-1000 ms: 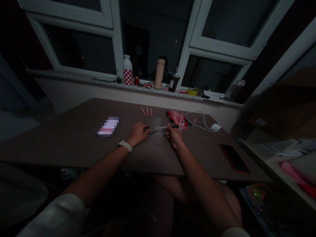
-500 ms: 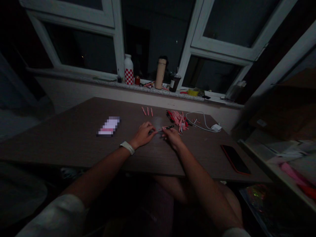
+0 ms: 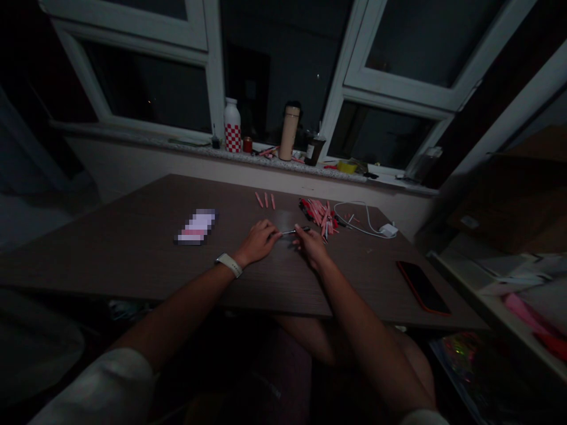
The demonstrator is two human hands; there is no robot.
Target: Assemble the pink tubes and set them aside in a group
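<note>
I have a slim black pen (image 3: pixel 296 231) lying almost left to right above the wood-grain desk (image 3: pixel 133 260), between my hands. My right hand (image 3: pixel 311 247) pinches its dark barrel. My left hand (image 3: pixel 257 242) curls its fingertips (image 3: pixel 275 234) at the thin silver end, though I cannot tell if they grip. The pink tubes (image 3: pixel 316 212) lie just beyond, nearer my right hand.

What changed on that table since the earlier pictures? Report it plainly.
The left hand has moved right, toward the right hand, and its fingertips now reach the slim black pen-like rod pinched by the right hand. The pile of pink and red pieces, the three pink sticks, the white charger and the phone stayed put.
</note>
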